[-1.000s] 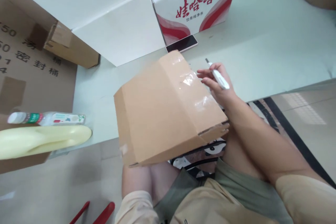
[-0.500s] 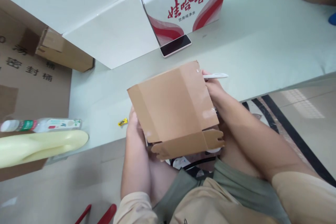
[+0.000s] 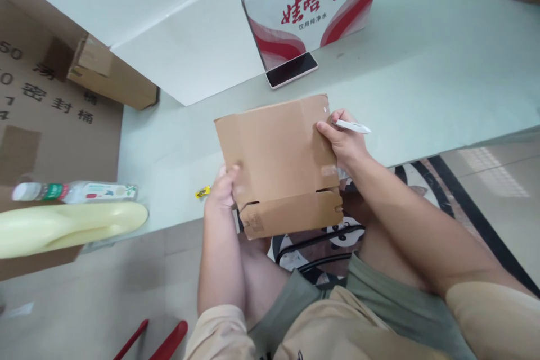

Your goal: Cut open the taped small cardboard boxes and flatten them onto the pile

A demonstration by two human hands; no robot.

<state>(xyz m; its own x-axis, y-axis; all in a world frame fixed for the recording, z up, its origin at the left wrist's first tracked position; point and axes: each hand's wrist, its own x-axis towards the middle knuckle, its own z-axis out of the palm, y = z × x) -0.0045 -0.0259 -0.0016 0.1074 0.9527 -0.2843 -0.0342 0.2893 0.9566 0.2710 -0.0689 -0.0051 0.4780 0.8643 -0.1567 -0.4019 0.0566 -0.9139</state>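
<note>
I hold a small brown cardboard box (image 3: 274, 152) over the near edge of a pale green table (image 3: 422, 79), its broad face turned up and a slotted flap at its near side. My left hand (image 3: 223, 188) grips the box's lower left corner, thumb on top. My right hand (image 3: 343, 140) presses on the box's right edge with fingers curled, and a white pen-like tool (image 3: 352, 126) sticks out to the right from that hand.
A phone (image 3: 292, 70) lies face up beyond the box, in front of a red-and-white carton (image 3: 312, 5). White cartons (image 3: 177, 28) and brown boxes (image 3: 109, 76) stand at the left. A water bottle (image 3: 71, 191), a pale yellow plastic object (image 3: 67, 225) and a small yellow scrap (image 3: 203, 192) lie left.
The box has been turned over from a tilted, taped face to a flatter plain face with the flap near me. My left hand came into view at its lower left corner.
</note>
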